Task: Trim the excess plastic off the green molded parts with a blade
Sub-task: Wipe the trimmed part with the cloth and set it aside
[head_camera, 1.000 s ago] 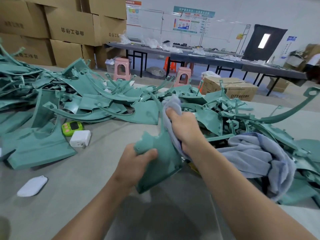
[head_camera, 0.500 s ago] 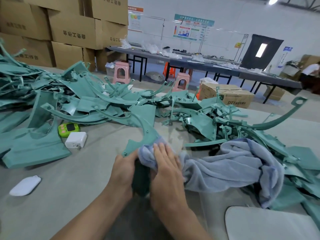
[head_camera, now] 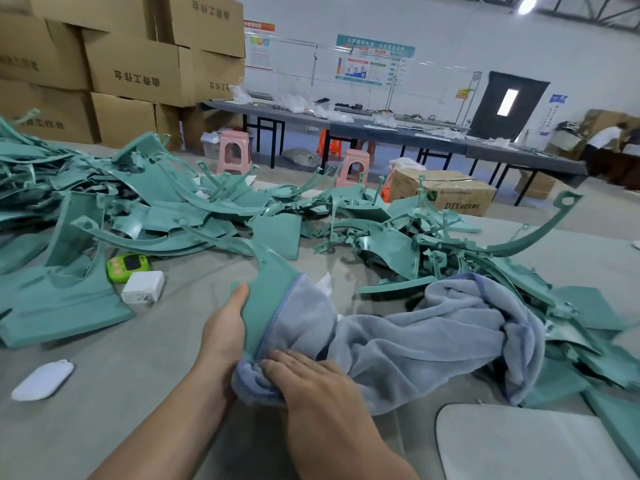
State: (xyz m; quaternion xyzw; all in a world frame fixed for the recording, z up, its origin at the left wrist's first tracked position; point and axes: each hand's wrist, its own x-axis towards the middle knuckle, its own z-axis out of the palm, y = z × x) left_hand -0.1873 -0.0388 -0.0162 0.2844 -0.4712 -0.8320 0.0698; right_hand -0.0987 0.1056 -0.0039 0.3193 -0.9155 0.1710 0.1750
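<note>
Bracing the green part [head_camera: 268,303] at 6 o'clock on the desk [head_camera: 138,382], your left hand [head_camera: 223,329] grips its edge, thumb on top, probably to stop sliding; your right hand [head_camera: 313,381], fingers [head_camera: 282,362] straight, presses the towel [head_camera: 415,344] onto it. No blade shows.

Curved green part [head_camera: 268,299], upright, green parts heap [head_camera: 166,188]

Smooth plastic green part [head_camera: 268,306]; fluffy cloth towel [head_camera: 415,344]

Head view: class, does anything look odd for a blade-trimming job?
No blade shows. The right hand presses a grey towel onto the green part that the left hand holds, which looks like wiping, not trimming.
</note>
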